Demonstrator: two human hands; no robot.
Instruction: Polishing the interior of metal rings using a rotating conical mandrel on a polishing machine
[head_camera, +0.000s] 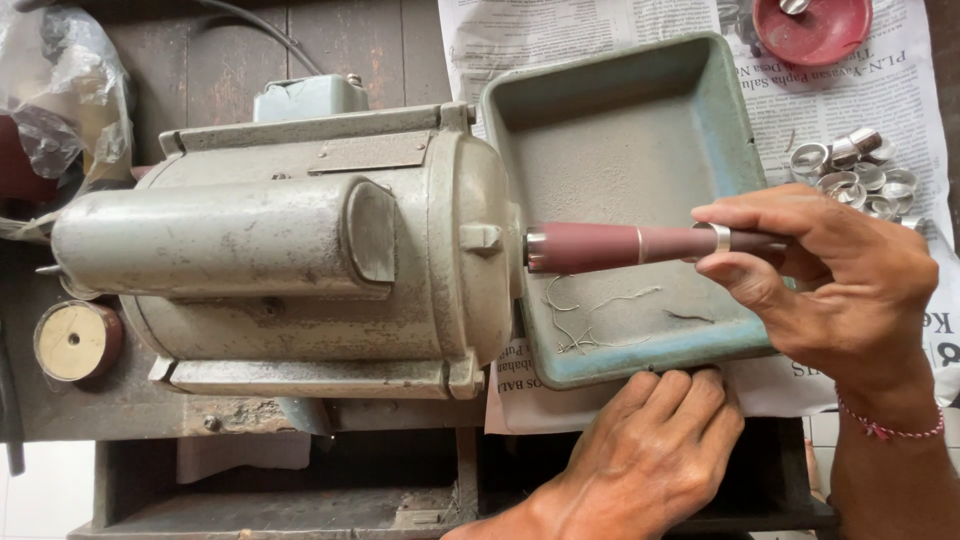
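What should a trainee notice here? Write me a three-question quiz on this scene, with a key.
1. True or false: the right hand pinches a metal ring that sits on the reddish tapered spindle of the grey motor.
2. Where does the left hand rest? A) on top of the motor; B) at the near edge of the green tray; C) on the spindle.
3. Fill in: the loose rings lie in a heap on a sheet of ____.

Key: 1 true; 2 B; 3 newspaper.
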